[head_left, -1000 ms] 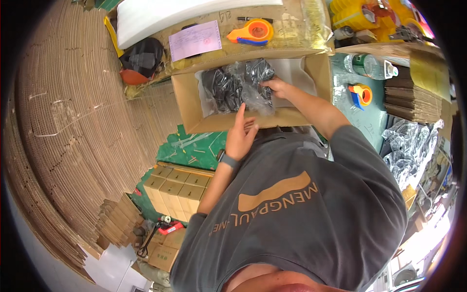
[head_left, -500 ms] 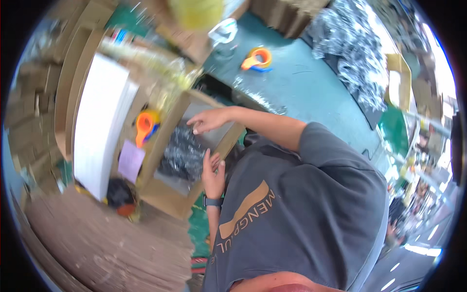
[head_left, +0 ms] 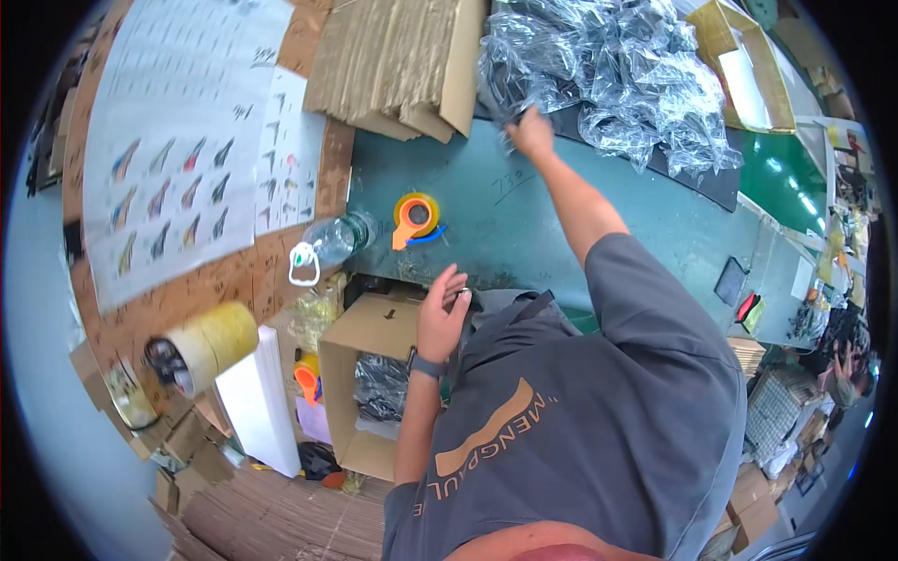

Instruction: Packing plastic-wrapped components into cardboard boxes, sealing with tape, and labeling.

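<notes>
My right hand (head_left: 532, 134) reaches out to the near left edge of a heap of dark items in clear plastic bags (head_left: 608, 70). Its fingers are closed on the edge of a clear plastic bag (head_left: 510, 89) there; the fingertips are partly blurred. My left hand (head_left: 442, 318), a dark watch on its wrist, hovers beside the bench edge with its thumb apart and nothing held. Below and left of it stands an open cardboard box (head_left: 365, 329), with bagged dark items (head_left: 381, 388) inside, partly hidden by my left forearm.
An orange tape dispenser (head_left: 414, 221) and a clear plastic bottle (head_left: 341, 237) lie on the green bench (head_left: 524, 234). Flattened cartons (head_left: 393, 65) stand behind them. Left are a printed sheet (head_left: 178, 150), a yellow roll (head_left: 220, 346) and white foam (head_left: 254, 407). An open carton (head_left: 758, 70) sits far right.
My right hand has left the box and moved far across to the bagged heap. My left hand has lifted off the bagged items toward the bench edge. The whole view has turned.
</notes>
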The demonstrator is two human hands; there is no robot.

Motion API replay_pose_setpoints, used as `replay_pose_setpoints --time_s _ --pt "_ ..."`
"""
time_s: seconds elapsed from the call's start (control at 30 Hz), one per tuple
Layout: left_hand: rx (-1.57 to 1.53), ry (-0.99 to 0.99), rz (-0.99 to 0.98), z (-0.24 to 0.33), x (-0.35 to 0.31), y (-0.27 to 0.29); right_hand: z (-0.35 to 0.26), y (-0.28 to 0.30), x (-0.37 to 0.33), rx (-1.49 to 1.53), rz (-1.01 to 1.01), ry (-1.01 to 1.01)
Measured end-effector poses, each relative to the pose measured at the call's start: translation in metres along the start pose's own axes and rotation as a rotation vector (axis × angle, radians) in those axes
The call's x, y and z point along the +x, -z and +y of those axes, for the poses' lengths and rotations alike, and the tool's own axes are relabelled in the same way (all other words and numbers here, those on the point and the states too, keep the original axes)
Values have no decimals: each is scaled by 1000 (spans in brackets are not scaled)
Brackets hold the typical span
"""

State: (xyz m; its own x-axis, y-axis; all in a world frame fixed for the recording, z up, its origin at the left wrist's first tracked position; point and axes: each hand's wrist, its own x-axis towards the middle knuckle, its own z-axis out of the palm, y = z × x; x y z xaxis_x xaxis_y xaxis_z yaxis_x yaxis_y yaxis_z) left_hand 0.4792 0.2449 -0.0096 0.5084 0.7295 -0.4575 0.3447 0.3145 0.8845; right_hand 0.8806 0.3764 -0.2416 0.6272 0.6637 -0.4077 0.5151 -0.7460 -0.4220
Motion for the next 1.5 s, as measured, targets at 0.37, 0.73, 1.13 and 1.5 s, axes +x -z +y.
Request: replay_pose_setpoints --time_s 0.37,0.73,1.13,1.5 --pt "-944 737 -89 -60 171 -67 -3 125 -196 561 -1163 343" --pt "-956 795 -187 13 60 -60 -48 180 168 -275 568 282" --pt "-717 -44 131 -7 -70 27 -151 155 -296 789 31 481" --pt "-824 -166 184 -111 -175 70 -217 67 -550 17 -450 818"
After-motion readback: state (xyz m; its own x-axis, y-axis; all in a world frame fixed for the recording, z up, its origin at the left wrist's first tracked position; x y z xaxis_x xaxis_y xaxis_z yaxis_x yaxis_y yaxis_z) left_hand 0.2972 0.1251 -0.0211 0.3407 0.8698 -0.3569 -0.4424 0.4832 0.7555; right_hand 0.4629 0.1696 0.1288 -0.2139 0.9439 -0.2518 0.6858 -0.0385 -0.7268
